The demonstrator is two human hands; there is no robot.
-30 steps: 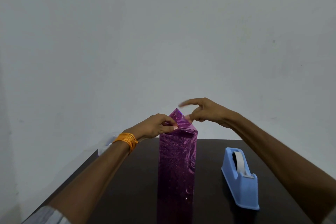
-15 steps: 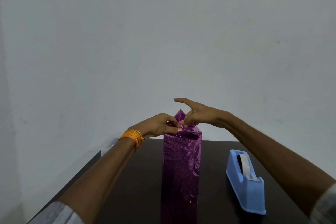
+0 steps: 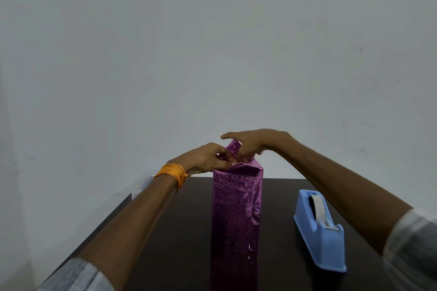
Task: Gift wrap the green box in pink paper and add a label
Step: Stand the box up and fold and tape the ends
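Now we pinched the pink paper's (image 3: 236,208) side fold (image 3: 233,168) with our left hand (image 3: 208,158) and the top flap (image 3: 233,147) with our right hand (image 3: 255,143), keeping creases tight.

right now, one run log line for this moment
step: folding top end | left grip: pinches pink paper | right grip: pinches raised flap | tape dispenser: on table, untouched

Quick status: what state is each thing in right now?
box: upright on table, sides wrapped, top not folded shut
pink paper: pointed flap standing up at top
left hand: pinching top folds
right hand: pinching the flap
tape dispenser: loaded, untouched, right of box
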